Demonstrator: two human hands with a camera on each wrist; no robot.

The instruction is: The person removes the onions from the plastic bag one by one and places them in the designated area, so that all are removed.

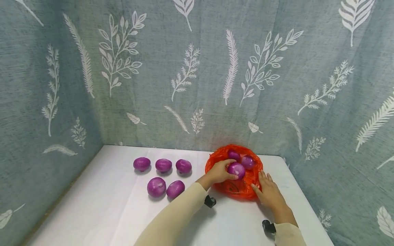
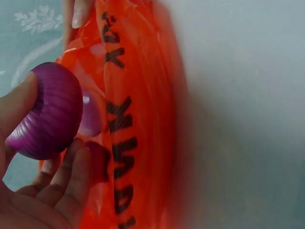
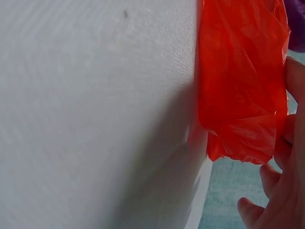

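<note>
My left hand (image 1: 219, 172) grips a red onion (image 1: 236, 171) between thumb and fingers, over the mouth of an orange-red plastic bag (image 1: 227, 191). In the left wrist view the same onion (image 2: 52, 114) shows its ribbed purple skin, in front of the bag's dark printed letters. Inside the bag lie two more red onions, one at the back (image 1: 234, 155) and one to its right (image 1: 248, 162). My right hand (image 1: 271, 191) touches the bag's right rim with fingers extended; the right wrist view shows its thumb at the edge of the bag (image 3: 243, 86).
Several red onions sit on the white table (image 1: 123, 212) left of the bag, three in a back row with the middle one (image 1: 163, 165), others in front (image 1: 156, 187). Patterned blue-green cloth (image 1: 154, 85) hangs behind and at both sides.
</note>
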